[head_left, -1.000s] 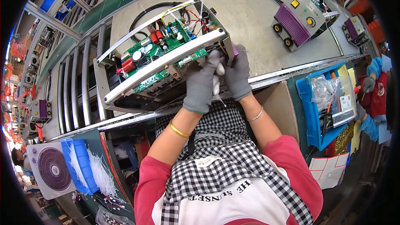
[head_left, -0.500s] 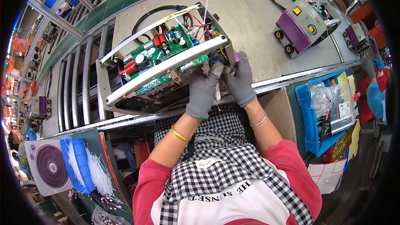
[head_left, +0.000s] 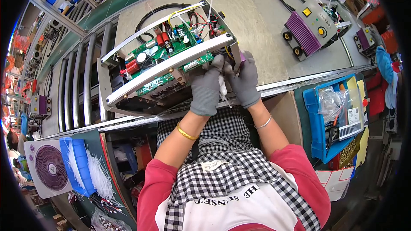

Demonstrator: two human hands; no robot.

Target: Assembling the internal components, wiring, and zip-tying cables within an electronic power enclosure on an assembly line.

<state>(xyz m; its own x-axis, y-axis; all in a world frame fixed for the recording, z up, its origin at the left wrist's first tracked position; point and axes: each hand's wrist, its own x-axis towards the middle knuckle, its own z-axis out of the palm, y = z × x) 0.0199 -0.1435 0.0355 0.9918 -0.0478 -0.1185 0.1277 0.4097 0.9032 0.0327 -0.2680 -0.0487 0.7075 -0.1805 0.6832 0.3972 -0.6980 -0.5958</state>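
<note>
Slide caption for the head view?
Gray-gloved hands close together at the right end of an open metal chassis holding green circuit boards.

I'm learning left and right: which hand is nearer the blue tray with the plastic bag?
Right. The right hand is left of the blue tray; the left hand is farther left.

Left hand (head_left: 206,90) partly obscured at frame (head_left: 171,64), right hand (head_left: 245,84) with grip indistinct, white piece (head_left: 222,87) partly covered, shirt (head_left: 222,214) cut off below.
</note>
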